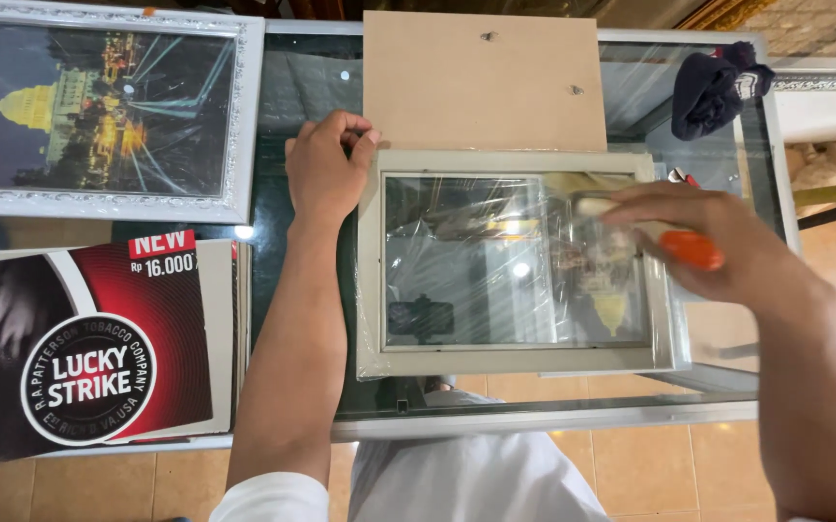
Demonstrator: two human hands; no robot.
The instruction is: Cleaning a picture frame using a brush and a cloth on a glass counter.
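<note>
A pale grey picture frame point(370, 290) lies flat on a glass counter point(553, 416), its glass pane covered in wrinkled clear film. My left hand point(326, 169) rests fingers curled on the frame's top left corner, at the edge of a brown backing board point(481, 87). My right hand point(703, 242) is over the frame's right side, gripping a tool with an orange handle point(691, 249). The tool's pale tip point(592, 205) sits on the glass near the upper right. The hand is blurred.
A framed night picture of a lit domed building point(99, 106) lies at the back left. A red, black and white printed poster point(89, 348) covers the front left. A dark blue cloth point(718, 87) sits at the back right. Tiled floor shows below the counter.
</note>
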